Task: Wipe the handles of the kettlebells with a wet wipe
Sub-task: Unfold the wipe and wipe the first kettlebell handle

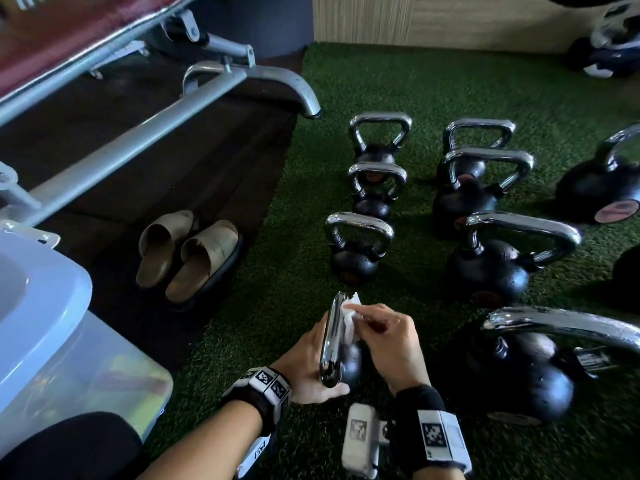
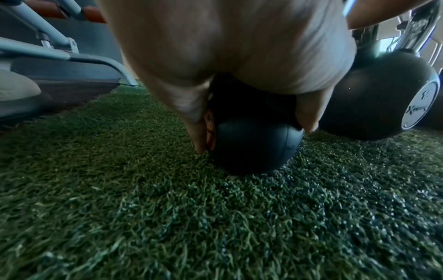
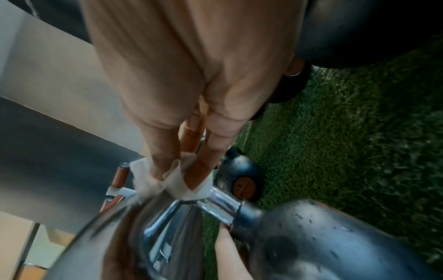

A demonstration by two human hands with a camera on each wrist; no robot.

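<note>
A small black kettlebell (image 1: 349, 367) is tilted on the green turf near me, its chrome handle (image 1: 331, 341) pointing away. My left hand (image 1: 311, 362) grips its round body (image 2: 254, 151) from the left, fingers curled round it. My right hand (image 1: 377, 327) pinches a white wet wipe (image 1: 350, 318) against the far corner of that handle. In the right wrist view the fingers (image 3: 203, 166) press the wipe (image 3: 184, 181) onto the chrome bend (image 3: 223, 204) just above the wet body (image 3: 311, 236).
Several more kettlebells stand in rows on the turf (image 1: 433, 84), the nearest a small one (image 1: 355, 251) ahead and a large one (image 1: 519, 368) at the right. Tan sandals (image 1: 187, 254), a clear bin with blue lid (image 1: 52, 327) and a bench frame (image 1: 207, 88) lie left.
</note>
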